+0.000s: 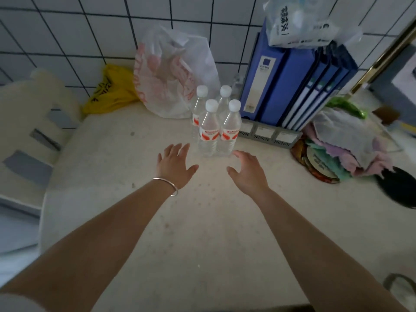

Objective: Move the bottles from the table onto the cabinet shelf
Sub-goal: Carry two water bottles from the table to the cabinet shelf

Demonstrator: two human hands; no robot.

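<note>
Several clear water bottles (209, 129) with white caps and red-and-white labels stand upright in a tight cluster on the pale table (139, 221), near its back. My left hand (174, 164), with a silver bangle at the wrist, hovers just in front of the cluster to its left, fingers spread and straight. My right hand (247, 171) is just in front of the cluster to its right, fingers loosely bent. Neither hand touches a bottle. No cabinet shelf is visible.
A white-and-red plastic bag (171, 75) and a yellow bag (112, 91) lie behind the bottles against the tiled wall. Blue binders (290, 82) stand in a grey rack at right. A pile of cloths (344, 145) sits further right. A cream chair (29, 122) stands left.
</note>
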